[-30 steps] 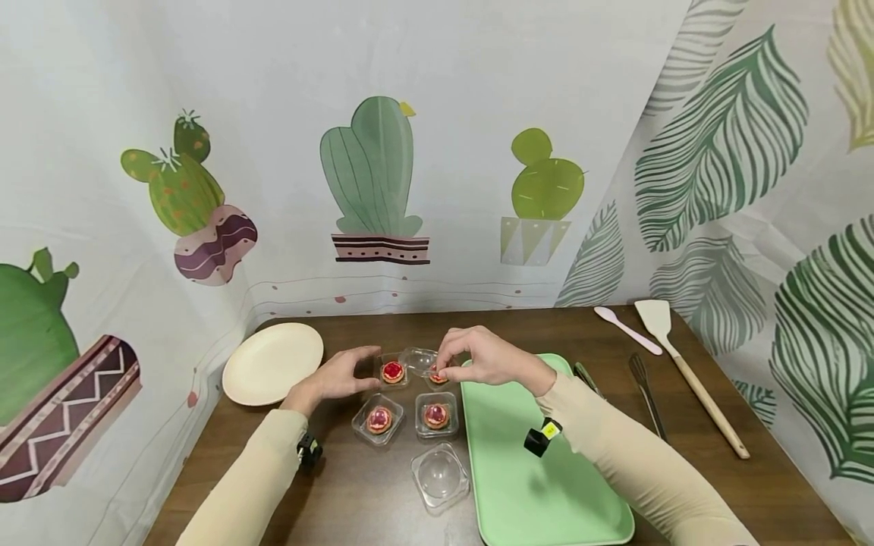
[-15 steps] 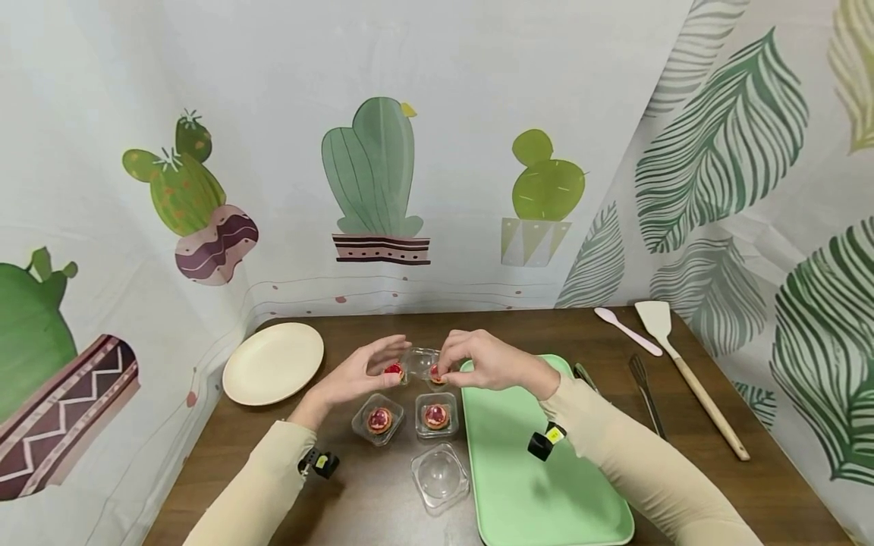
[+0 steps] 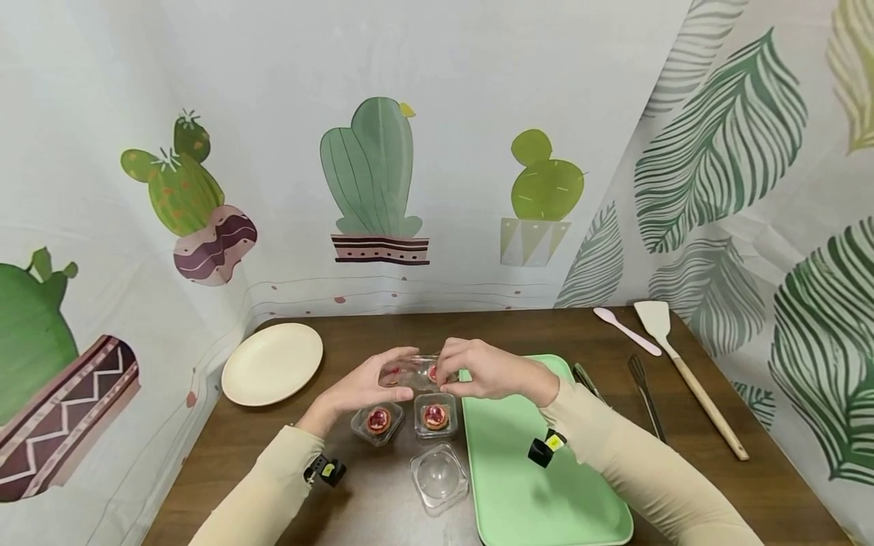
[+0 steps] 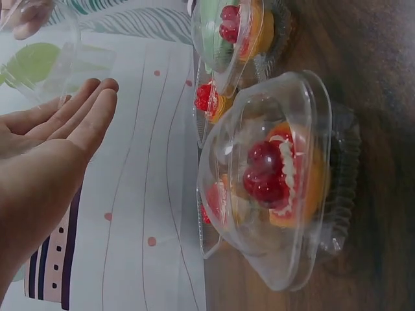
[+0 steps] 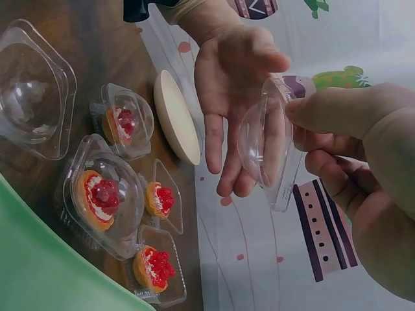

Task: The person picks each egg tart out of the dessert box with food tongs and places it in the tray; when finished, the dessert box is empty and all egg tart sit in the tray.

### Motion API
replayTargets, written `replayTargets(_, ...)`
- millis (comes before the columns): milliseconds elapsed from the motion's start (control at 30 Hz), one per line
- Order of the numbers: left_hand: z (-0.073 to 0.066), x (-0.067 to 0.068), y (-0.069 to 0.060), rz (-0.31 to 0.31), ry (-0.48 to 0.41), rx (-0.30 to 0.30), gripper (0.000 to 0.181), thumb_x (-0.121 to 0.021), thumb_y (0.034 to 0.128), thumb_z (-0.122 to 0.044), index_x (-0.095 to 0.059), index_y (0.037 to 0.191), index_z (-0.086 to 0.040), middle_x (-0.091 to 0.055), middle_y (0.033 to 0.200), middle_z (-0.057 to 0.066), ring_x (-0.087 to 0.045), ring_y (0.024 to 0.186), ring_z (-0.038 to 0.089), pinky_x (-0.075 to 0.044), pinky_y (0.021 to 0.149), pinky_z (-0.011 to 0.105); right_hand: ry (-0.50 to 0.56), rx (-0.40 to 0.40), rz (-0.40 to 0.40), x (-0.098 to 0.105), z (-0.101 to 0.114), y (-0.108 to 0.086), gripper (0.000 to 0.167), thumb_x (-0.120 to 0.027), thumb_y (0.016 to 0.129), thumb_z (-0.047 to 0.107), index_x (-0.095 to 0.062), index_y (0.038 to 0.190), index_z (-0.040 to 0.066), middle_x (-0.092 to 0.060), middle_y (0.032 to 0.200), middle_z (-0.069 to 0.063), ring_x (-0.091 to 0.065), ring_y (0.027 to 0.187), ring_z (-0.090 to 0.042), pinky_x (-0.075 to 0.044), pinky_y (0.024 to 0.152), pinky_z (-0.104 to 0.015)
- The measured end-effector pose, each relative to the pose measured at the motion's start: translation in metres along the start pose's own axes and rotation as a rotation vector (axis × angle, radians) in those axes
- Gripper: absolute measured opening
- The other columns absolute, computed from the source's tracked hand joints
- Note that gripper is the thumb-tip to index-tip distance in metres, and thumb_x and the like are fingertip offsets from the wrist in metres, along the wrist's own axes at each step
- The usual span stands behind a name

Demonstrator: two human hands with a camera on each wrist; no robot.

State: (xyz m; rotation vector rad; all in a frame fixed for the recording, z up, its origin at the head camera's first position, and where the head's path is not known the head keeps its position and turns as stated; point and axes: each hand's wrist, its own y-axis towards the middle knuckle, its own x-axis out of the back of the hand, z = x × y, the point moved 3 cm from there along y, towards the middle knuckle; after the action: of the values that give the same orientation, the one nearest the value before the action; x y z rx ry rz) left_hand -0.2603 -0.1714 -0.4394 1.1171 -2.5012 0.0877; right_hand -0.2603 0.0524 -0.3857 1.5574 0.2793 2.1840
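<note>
My right hand (image 3: 481, 369) pinches a clear domed plastic lid (image 5: 254, 152) by its edge between thumb and fingers, above the table. My left hand (image 3: 358, 385) is beside the lid with palm facing it and fingers extended; no clear grip shows. Below stand clear plastic boxes with fruit tarts. The two nearer tarts, one on the right (image 3: 435, 415) and one on the left (image 3: 378, 419), are under domed lids. Two farther tarts (image 5: 160, 199) sit in boxes without lids, partly hidden by the hands in the head view. Another clear lid (image 3: 440, 478) lies on the table nearer me.
A green tray (image 3: 546, 485) lies right of the boxes, under my right forearm. A cream plate (image 3: 273, 364) is at the back left. Toward the right lie a pink spoon (image 3: 627, 331), a wooden-handled spatula (image 3: 696, 383) and a dark utensil (image 3: 646, 398).
My left hand has moved right, over the farther boxes and close to the lid. The right hand has kept its pinch on the lid and lowered slightly.
</note>
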Motion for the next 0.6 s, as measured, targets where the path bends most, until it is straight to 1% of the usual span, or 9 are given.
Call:
replayTargets(67,-0.0016,-0.0015,0.0011,0.002,0.014,-0.004,0.076,-0.072,0.0890,-0.028,-0.033,0.147,0.002,-0.048,0.142,0.022,-0.048,0.131,0.038,-0.040,0.108,0.053,-0.011,0.001,0.005,-0.0003,0.0008,0.0001,0.005,-0.067,0.092,0.017,-0.072,0.090,0.018,-0.069,0.097,0.005,-0.054,0.093,-0.006,-0.048,0.078,-0.017)
replayTargets(267,-0.0038,-0.0030,0.0022,-0.014,0.054,-0.004,0.069,-0.072,0.0889,-0.021,-0.037,0.144,0.002,-0.052,0.138,0.020,-0.052,0.127,0.036,-0.040,0.105,0.058,-0.041,0.000,0.019,-0.0029,0.0021,-0.0005,0.007,-0.070,0.088,0.011,-0.071,0.089,0.018,-0.067,0.096,0.008,-0.053,0.093,-0.007,-0.048,0.079,-0.017)
replayTargets(367,-0.0043,-0.0030,0.0028,-0.025,0.074,-0.008,0.067,-0.072,0.0885,-0.020,-0.039,0.143,0.000,-0.054,0.136,0.018,-0.054,0.125,0.033,-0.042,0.105,0.055,-0.059,0.007,0.021,-0.0031,0.0021,-0.0014,0.007,-0.071,0.088,0.011,-0.071,0.090,0.018,-0.067,0.096,0.008,-0.054,0.093,-0.007,-0.048,0.080,-0.016)
replayTargets(433,-0.0049,-0.0025,0.0032,-0.034,0.068,-0.014,0.067,-0.073,0.0880,-0.019,-0.039,0.143,-0.001,-0.055,0.136,0.017,-0.055,0.125,0.032,-0.042,0.105,0.056,-0.049,0.003,-0.002,-0.0018,0.0017,-0.0020,0.006,-0.072,0.088,0.012,-0.072,0.091,0.018,-0.068,0.096,0.009,-0.054,0.092,-0.007,-0.048,0.079,-0.017)
replayTargets(533,-0.0050,-0.0012,0.0034,-0.047,0.068,-0.031,0.067,-0.074,0.0873,-0.019,-0.040,0.143,-0.003,-0.056,0.135,0.015,-0.056,0.124,0.030,-0.042,0.104,0.057,-0.021,-0.019,-0.060,0.0013,0.0004,-0.0026,0.005,-0.073,0.088,0.018,-0.072,0.092,0.017,-0.068,0.095,0.011,-0.055,0.092,-0.005,-0.050,0.078,-0.019)
replayTargets(600,-0.0060,-0.0004,0.0033,-0.056,0.067,-0.041,0.066,-0.074,0.0870,-0.018,-0.040,0.143,-0.004,-0.056,0.135,0.015,-0.056,0.124,0.030,-0.042,0.104,0.058,0.015,-0.051,-0.109,0.0034,-0.0006,-0.0035,0.008,-0.074,0.087,0.022,-0.073,0.093,0.017,-0.068,0.095,0.010,-0.056,0.091,-0.006,-0.051,0.077,-0.021)
